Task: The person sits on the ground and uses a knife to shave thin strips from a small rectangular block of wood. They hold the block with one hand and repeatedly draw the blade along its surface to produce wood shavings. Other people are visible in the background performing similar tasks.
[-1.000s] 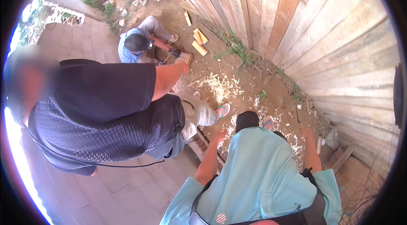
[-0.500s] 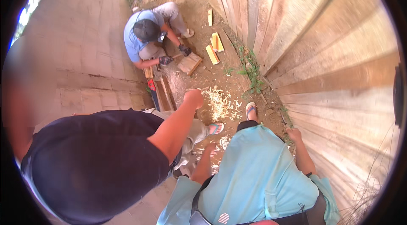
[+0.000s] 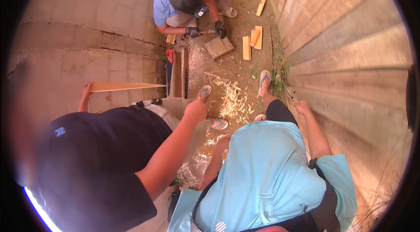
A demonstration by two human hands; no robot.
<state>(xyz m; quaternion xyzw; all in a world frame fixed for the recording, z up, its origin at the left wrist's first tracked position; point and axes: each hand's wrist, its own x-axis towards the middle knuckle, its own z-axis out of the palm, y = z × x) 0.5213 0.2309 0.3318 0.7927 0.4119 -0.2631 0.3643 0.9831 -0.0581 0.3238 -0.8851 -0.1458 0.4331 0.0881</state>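
Note:
On the right, by the plank wall, my right hand [image 3: 302, 107] is closed around a thin tool with a light handle [image 3: 295, 99]. Its slim dark shaft points up and away; its exact kind is unclear. My left hand [image 3: 225, 143] hangs beside my teal shirt, partly covered by it, and its fingers are too hidden to read. Wood shavings [image 3: 235, 101] lie on the dirt beyond it. Close by on the left, a person in a dark shirt has a closed fist [image 3: 195, 109] and, in the other hand, a long tapering strip of wood [image 3: 127, 86].
Further ahead, a crouching person in black gloves [image 3: 221, 29] holds a wooden-handled tool over a wood block [image 3: 218, 47]. Cut wood pieces [image 3: 247, 48] lie to the right. A red-handled saw [image 3: 169, 56] rests beside long timbers [image 3: 177, 72]. Plank [image 3: 350, 85] and block walls [image 3: 109, 63] flank the passage.
The view has shifted, and one of my feet has come forward. The thin tool in my right hand now shows. The dark-shirted person has turned, bringing the wood strip into view.

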